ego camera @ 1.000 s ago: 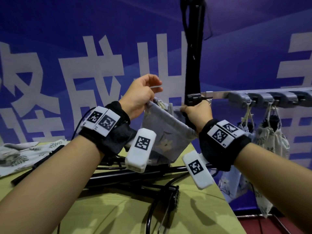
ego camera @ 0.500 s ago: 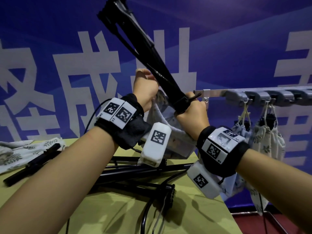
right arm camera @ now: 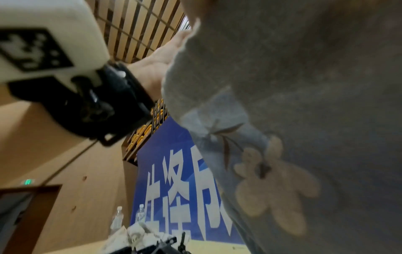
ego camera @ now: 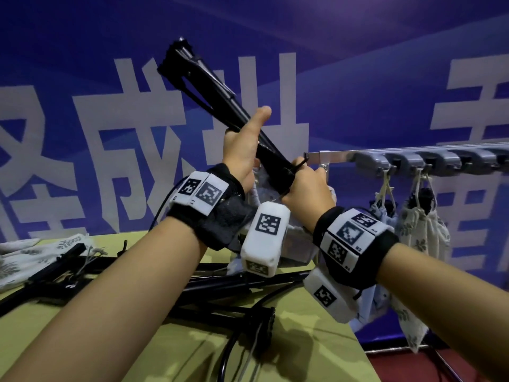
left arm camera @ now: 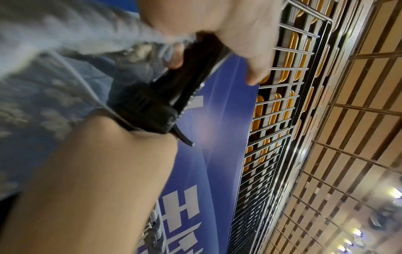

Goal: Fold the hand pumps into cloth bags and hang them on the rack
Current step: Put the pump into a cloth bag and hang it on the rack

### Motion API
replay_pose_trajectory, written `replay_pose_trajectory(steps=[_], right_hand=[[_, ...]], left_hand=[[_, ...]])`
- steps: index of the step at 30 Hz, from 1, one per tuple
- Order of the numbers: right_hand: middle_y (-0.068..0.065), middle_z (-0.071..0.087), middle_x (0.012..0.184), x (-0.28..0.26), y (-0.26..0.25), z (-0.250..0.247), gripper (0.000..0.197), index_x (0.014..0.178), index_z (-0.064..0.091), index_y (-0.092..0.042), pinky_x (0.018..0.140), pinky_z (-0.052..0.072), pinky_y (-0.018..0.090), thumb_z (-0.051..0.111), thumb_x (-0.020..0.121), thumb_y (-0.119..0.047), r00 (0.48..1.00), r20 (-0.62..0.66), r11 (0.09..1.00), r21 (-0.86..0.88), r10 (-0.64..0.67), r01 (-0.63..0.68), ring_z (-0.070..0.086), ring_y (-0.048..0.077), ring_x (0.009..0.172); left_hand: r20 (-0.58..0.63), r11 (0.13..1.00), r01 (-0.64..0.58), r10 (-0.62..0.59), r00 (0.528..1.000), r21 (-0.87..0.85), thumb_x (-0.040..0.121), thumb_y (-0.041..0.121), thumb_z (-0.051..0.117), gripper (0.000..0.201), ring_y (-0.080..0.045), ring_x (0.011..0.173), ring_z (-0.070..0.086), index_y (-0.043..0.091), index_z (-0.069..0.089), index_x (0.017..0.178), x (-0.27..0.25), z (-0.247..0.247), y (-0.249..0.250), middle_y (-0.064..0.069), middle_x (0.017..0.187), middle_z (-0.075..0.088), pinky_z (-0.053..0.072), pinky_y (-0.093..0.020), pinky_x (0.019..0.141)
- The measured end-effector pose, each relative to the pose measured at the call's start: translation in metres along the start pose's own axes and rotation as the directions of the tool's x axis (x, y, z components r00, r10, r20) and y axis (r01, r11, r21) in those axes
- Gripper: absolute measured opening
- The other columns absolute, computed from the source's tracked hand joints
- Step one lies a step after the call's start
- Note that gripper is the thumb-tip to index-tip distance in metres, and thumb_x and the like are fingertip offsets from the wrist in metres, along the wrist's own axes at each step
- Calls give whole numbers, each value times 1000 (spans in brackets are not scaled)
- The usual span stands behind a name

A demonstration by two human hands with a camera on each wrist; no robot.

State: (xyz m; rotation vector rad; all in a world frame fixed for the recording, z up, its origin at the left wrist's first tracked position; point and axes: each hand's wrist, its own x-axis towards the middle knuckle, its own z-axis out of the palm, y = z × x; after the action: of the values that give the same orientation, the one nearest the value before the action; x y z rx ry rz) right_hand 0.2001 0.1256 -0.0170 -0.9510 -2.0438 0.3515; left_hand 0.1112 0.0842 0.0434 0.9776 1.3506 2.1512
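Far left of the table (ego camera: pixel 170 351) there's a pile of empty cloth bags (ego camera: pixel 24 257), with more black pumps (ego camera: pixel 220 288) lying across the yellow-green top next to them. Above the table, the left hand (ego camera: pixel 242 150) is wrapped around the shaft of a black hand pump (ego camera: pixel 209 97), thumb sticking up; the pump tilts up and to the left. Its lower end goes into the mouth of a grey-blue cloth bag (right arm camera: pixel 304 120) with a flower print, which hangs under both hands. The right hand (ego camera: pixel 308 188) is curled tight around the bag's mouth and the pump's bottom end together. Further right, the metal rack (ego camera: pixel 413 158) runs along the blue wall, with two filled bags (ego camera: pixel 421 230) hanging from its hooks by their drawstrings.
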Motion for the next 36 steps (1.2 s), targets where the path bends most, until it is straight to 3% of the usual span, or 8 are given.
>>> replay_pose_trajectory(steps=[5, 8, 11, 14, 19, 23, 30, 36], right_hand=[[-11, 39, 104, -12, 20, -7, 72, 136, 32, -18, 92, 33, 30, 72, 77, -27, 960, 219, 973, 188, -174, 133, 29, 21, 116], [2, 29, 142, -12, 38, -17, 114, 147, 7, -29, 108, 21, 44, 72, 56, -43, 905, 350, 962, 210, -241, 175, 15, 23, 135], [-1, 11, 152, -8, 45, -29, 124, 148, -6, -30, 113, 15, 50, 77, 57, -39, 903, 392, 983, 117, -177, 143, 2, 23, 141], [3, 11, 151, -5, 48, -40, 116, 149, -5, -27, 111, 21, 50, 78, 68, -26, 919, 389, 998, -2, -59, 65, 6, 30, 140], [14, 31, 131, 3, 49, -61, 75, 133, 31, -17, 98, 33, 44, 75, 73, -26, 957, 222, 979, -124, 187, -163, 28, 40, 127], [20, 25, 138, 7, 53, -71, 70, 132, 26, -10, 103, 29, 53, 70, 80, -26, 952, 91, 942, -203, 292, -269, 26, 46, 128], [15, 27, 129, 1, 69, -77, 53, 133, 24, -14, 75, 50, 54, 52, 89, -18, 991, -128, 870, -485, 33, -92, 37, 41, 114], [16, 26, 141, -10, 83, -83, 71, 149, -10, -8, 79, 45, 40, 38, 97, -12, 984, 98, 696, -696, -147, 174, 37, 37, 119]], left_hand=[[-171, 999, -36, 32, 985, -18, 79, 12, 64, 19, -18, 57, 46, 13, 47, 71, 9, 4, -3, 0, 62, 45, 39, -22, 51], [-214, 997, -74, 75, 974, 13, 74, 10, 64, 19, -19, 60, 49, 13, 48, 65, 13, 7, 1, 0, 60, 47, 42, -29, 57], [-209, 998, -63, 65, 976, 13, 75, 10, 62, 20, -17, 52, 43, 13, 46, 64, 15, 14, 5, 2, 56, 42, 38, -25, 52], [-194, 997, -73, 71, 978, -4, 73, 11, 63, 13, -18, 55, 46, 11, 50, 73, 15, 24, 8, 2, 57, 44, 41, -26, 54], [-90, 997, -69, 67, 994, -22, 75, 10, 65, 13, -17, 55, 52, 8, 56, 83, -3, 52, 5, 0, 62, 52, 41, -21, 51], [5, 997, 27, -27, 1000, -69, 75, 9, 64, 15, -18, 56, 51, 7, 56, 87, -24, 81, 6, -2, 63, 51, 42, -21, 52], [42, 971, 171, -166, 985, -168, 78, 7, 60, 20, -19, 48, 42, 8, 47, 94, -40, 99, 16, -5, 63, 43, 39, -17, 42], [-8, 966, 199, -203, 979, -167, 82, 8, 55, 57, -19, 82, 56, 4, 43, 138, -28, 91, 19, -3, 113, 54, 39, -20, 48]])
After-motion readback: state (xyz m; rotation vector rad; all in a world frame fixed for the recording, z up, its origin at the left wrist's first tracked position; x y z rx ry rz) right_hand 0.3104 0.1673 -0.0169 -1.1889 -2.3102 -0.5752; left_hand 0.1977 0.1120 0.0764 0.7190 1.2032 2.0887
